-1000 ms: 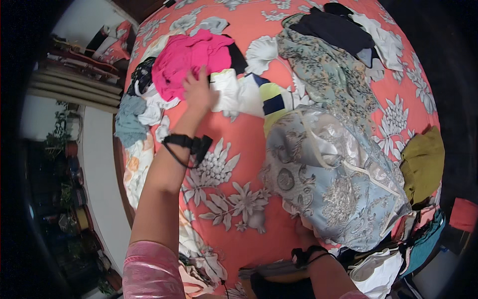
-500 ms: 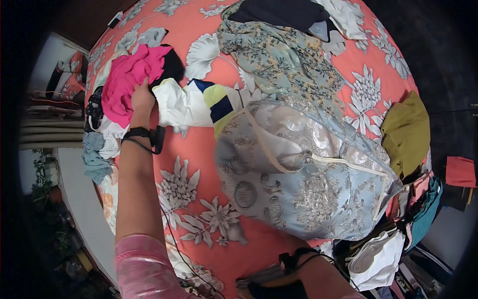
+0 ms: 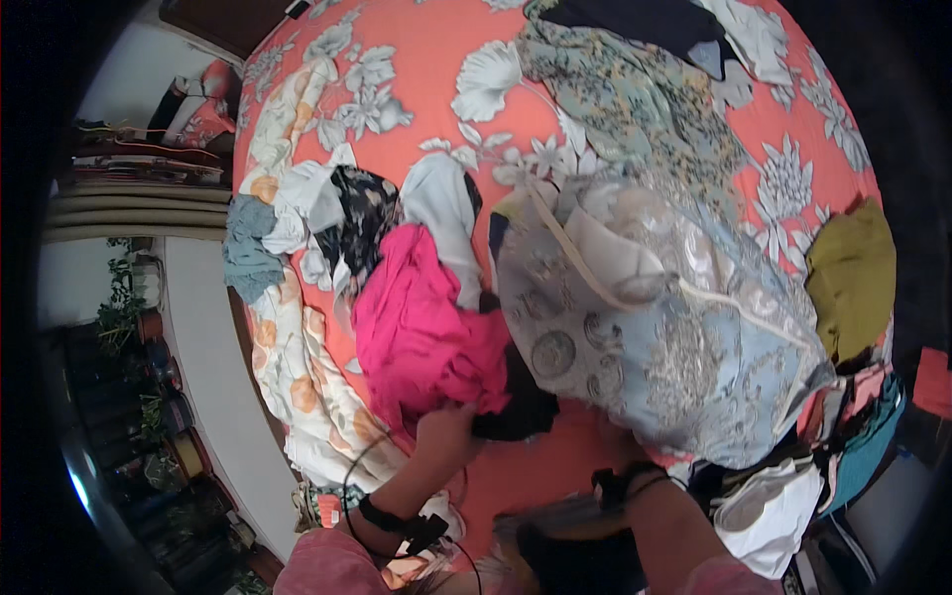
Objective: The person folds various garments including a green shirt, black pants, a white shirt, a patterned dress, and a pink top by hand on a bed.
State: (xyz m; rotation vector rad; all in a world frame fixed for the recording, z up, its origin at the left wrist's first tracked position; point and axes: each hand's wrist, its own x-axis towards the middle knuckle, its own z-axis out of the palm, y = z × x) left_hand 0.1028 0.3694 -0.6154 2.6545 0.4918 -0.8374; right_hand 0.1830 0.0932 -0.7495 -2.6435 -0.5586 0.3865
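Note:
My left hand [image 3: 448, 436] is closed on the near edge of a bright pink cloth garment [image 3: 426, 337], bunched up on the bed. A black cloth [image 3: 526, 402] lies against the pink one, partly under it. Beyond them are a pale grey-white garment [image 3: 436, 203] and a black floral cloth [image 3: 362, 208]. My right hand [image 3: 621, 444] is by the near edge of a large light-blue brocade garment [image 3: 684, 347] with silvery patterns. Its fingers are blurred and partly hidden, so what they hold is unclear.
A coral floral bedspread [image 3: 426, 109] covers the bed. A green patterned cloth [image 3: 635, 94] lies at the back, an olive garment [image 3: 851, 283] at the right. Folded white cloth [image 3: 769, 516] is at the near right. A grey-blue cloth [image 3: 251, 248] is at the left, and dark cloth [image 3: 580, 560] close to me.
My left hand has drawn the pink garment toward me, with the black cloth along. The white and yellow-navy pieces shifted or got covered. The whole view has moved somewhat.

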